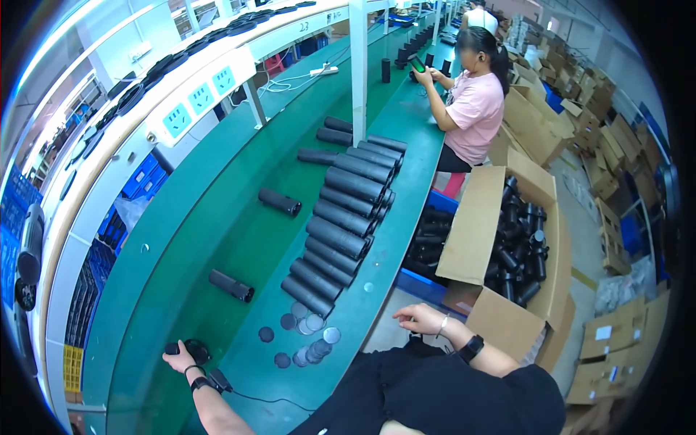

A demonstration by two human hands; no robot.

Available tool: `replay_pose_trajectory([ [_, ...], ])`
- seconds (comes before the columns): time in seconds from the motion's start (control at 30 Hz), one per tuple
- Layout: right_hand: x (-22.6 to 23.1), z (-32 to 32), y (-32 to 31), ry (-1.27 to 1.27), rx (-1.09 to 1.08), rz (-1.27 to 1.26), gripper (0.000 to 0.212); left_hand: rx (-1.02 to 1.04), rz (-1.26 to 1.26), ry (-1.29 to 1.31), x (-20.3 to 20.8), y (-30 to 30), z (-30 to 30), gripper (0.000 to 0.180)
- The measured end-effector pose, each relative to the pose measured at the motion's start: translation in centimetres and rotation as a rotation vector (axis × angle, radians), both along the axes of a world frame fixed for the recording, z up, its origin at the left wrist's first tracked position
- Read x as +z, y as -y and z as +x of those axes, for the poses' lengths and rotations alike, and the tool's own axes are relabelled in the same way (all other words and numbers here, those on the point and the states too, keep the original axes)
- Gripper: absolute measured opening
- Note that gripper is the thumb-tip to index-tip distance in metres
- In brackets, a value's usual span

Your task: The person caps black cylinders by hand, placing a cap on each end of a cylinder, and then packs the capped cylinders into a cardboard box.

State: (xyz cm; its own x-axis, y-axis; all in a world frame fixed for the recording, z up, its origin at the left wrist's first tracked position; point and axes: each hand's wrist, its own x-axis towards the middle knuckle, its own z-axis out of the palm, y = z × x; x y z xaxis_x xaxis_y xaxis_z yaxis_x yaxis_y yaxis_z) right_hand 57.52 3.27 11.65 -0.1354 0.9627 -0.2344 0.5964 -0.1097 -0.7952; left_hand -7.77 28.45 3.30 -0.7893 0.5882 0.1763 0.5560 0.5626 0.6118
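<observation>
My left hand [179,358] is at the near left of the green bench, its fingers closed around a black cylindrical part [197,352] with a wide round end. The fingers cover much of it. My right hand [422,319] hangs off the bench's right edge, fingers loosely apart and nothing seen in them. Between the hands lie several thin round discs [316,351], grey and dark. Beyond them a row of black tubes [337,235] lies side by side. Single tubes lie apart on the darker green strip, one nearer [230,285] and one farther [279,201].
An open cardboard box [475,232] full of black fittings [516,254] stands at the right, beside a blue crate [428,286]. A white post [359,72] rises from the bench. A co-worker [475,98] sits farther along, holding a phone. A thin cable [268,399] crosses the near bench.
</observation>
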Motion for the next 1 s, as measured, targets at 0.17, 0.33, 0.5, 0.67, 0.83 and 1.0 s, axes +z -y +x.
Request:
replay_pose_trajectory([
  [0.17,-0.7,3.2,2.2,-0.007,-0.076,-0.012,0.029,0.199,-0.138,-0.265,2.2,0.5,3.2,0.093],
  [0.33,-1.2,11.0,6.6,0.045,-0.207,-0.057,0.031,-0.092,0.156,-0.52,6.3,3.2,14.8,0.072],
  [0.5,-3.1,21.1,12.1,0.153,-0.497,-0.211,0.027,-0.825,0.231,-0.262,5.3,8.3,30.2,0.047],
  [0.67,-8.4,33.6,21.3,0.373,-0.673,-0.221,0.026,-1.339,-0.014,0.283,6.3,12.7,46.2,0.017],
  [0.83,-12.4,44.9,24.3,-0.07,-1.32,-0.522,0.009,-1.68,-0.202,0.279,7.4,16.6,55.7,0.016],
  [1.0,-12.6,54.2,22.1,0.71,-1.395,-0.318,0.033,-1.75,-0.455,0.197,8.7,18.7,59.9,0.017],
])
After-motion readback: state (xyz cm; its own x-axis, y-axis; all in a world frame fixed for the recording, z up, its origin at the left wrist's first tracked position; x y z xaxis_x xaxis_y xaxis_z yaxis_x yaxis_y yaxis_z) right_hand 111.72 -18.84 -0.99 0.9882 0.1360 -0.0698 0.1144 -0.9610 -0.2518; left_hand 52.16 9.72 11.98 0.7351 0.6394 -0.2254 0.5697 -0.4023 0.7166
